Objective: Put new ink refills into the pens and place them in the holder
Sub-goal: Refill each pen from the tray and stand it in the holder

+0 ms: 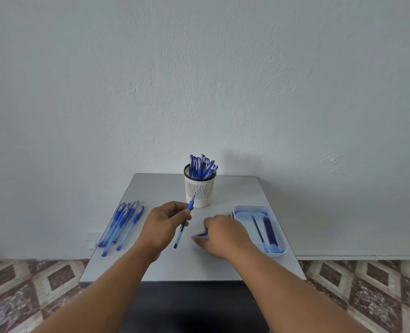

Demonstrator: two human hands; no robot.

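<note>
Uncapped pen in left hand, right hand on a blue piece at mid-surface.

Left hand [161, 225] grips pen [183, 222], tip tilted toward holder [199, 190]. Right hand [224, 235] pinches a small blue piece [199, 235] on the surface [175, 267]. Loose pens [122, 224] near left edge; refill tray [260, 229] at right edge; holder stands at the far edge, full.

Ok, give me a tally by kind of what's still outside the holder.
Pens lying at left: 5 (overlapping, so approximate)
Pen in left hand: 1
Refills in tray: 4 (bunched, so approximate)
Blue piece under right hand: 1
Total: 11
</note>
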